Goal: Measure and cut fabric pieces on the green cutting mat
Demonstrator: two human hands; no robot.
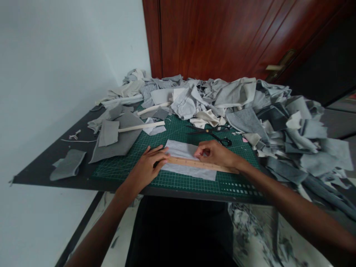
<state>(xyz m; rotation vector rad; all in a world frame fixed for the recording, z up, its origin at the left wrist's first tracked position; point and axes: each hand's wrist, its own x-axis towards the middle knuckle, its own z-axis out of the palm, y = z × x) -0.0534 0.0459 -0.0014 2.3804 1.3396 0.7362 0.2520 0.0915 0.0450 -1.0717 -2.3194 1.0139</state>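
A light grey piece of fabric [180, 148] lies flat on the green cutting mat [133, 167]. Across it runs a wooden ruler [189, 162], slanting slightly down to the right. My left hand [148, 161] rests with fingers spread, its fingertips and thumb pressing on the ruler's left end. Just above the ruler's far edge, my right hand [215, 152] is closed in a pinch over the fabric. Something small and pale shows at its fingertips, too small to name. Black scissors [208, 131] lie on the mat beyond the right hand, blades pointing left.
A long heap of grey and cream fabric scraps [236, 92] covers the table's back and right side. On the left are folded grey pieces [108, 133] and a cream strip [141, 127]. Behind stands a wooden door [211, 37]; a white wall [55, 74] bounds the left.
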